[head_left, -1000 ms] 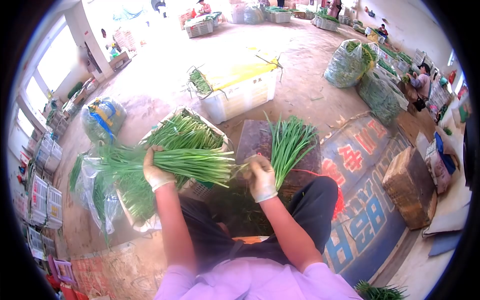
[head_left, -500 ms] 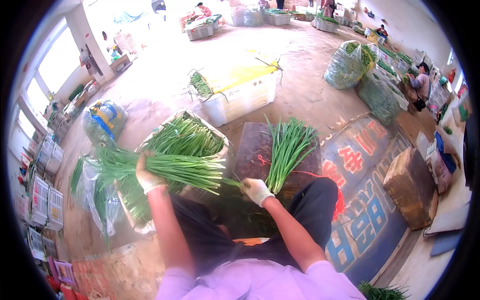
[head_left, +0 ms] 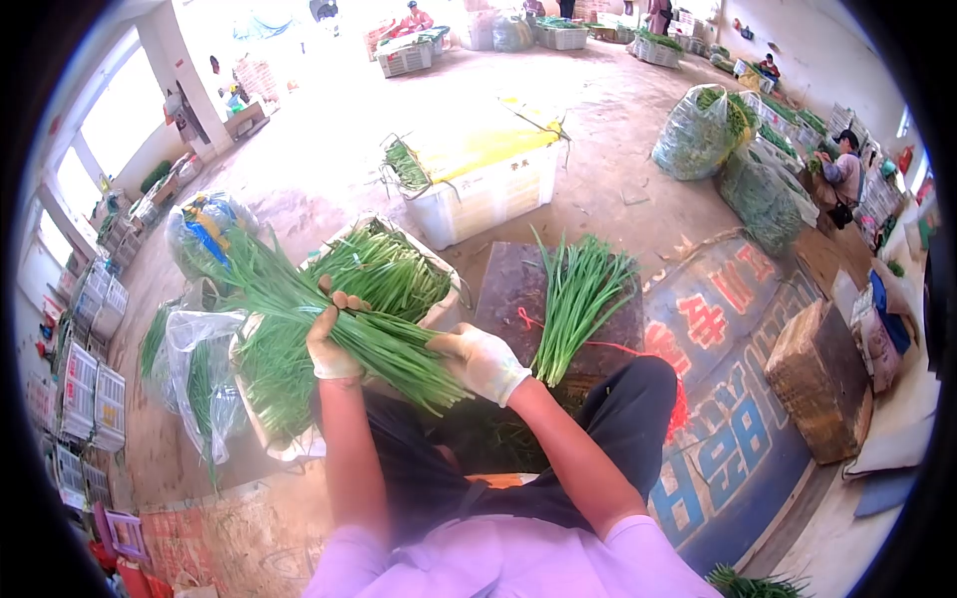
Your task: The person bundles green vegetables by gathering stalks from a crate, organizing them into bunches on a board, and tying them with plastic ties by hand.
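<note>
Bunch [head_left: 580, 311] on box [head_left: 501, 299], my 1 o'clock; crate [head_left: 488, 206], beyond, 12; basket [head_left: 446, 312], 11; block [head_left: 819, 384], 2.

Held bunch of green stalks [head_left: 394, 361]: now slopes from far left to near right; previously lay nearly level. Leaf tips now overlap the filled bag [head_left: 185, 227] at left. Left hand [head_left: 333, 337] has shifted right. Right hand [head_left: 485, 367], previously pinching stalks drawn out from the bunch, now touches its right end.

L hand [head_left: 335, 339]: gloved, raised, fingers curled closed, forearm near upright. R hand [head_left: 480, 364]: gloved, fingers pointing inward to L hand, just apart; R forearm slanting up and inward.
</note>
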`<act>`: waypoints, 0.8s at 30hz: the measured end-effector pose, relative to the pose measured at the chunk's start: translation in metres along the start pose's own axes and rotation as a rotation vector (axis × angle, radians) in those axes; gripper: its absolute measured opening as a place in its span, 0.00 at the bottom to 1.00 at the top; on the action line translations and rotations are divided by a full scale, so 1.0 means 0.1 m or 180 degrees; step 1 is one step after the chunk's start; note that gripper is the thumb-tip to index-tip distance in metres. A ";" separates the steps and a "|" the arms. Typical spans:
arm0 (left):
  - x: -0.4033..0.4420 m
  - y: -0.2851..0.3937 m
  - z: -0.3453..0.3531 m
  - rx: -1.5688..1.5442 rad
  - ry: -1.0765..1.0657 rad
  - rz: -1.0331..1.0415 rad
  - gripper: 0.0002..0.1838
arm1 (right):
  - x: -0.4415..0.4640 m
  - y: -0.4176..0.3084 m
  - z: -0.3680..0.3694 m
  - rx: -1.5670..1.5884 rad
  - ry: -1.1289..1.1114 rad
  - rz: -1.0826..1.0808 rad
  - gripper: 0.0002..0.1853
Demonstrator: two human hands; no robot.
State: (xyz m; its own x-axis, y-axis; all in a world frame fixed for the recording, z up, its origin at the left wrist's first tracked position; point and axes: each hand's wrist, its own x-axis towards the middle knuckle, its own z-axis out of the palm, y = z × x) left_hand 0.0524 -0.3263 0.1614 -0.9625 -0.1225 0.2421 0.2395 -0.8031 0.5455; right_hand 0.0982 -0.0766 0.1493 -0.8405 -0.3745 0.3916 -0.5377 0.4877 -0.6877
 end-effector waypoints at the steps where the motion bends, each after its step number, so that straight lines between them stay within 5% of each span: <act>1: -0.01 0.01 -0.02 0.0014 -0.0044 -0.0014 0.32 | -0.01 -0.05 -0.03 0.0177 -0.0199 0.0006 0.18; 5: 0.02 -0.07 -0.20 -0.0285 -0.0812 0.0100 0.30 | -0.06 -0.18 0.05 0.0140 -0.0364 -0.0200 0.22; 11: 0.03 -0.15 -0.16 -0.0511 -0.0798 0.0164 0.29 | -0.11 -0.22 0.15 -0.0365 0.0278 -0.0752 0.17; 22: 0.04 -0.22 -0.12 -0.0713 -0.0709 0.0070 0.28 | -0.20 -0.31 0.15 -0.0423 0.0009 -0.0732 0.13; 24: 0.06 -0.23 -0.12 -0.0712 -0.0938 0.0101 0.28 | -0.21 -0.24 0.22 0.0240 0.0273 -0.0542 0.11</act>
State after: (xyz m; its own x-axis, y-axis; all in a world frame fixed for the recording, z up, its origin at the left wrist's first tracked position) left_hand 0.0390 -0.3154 0.1405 -0.8691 -0.0024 0.4946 0.2034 -0.9132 0.3530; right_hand 0.1299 -0.0980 0.1444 -0.7421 -0.3765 0.5545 -0.6688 0.3614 -0.6497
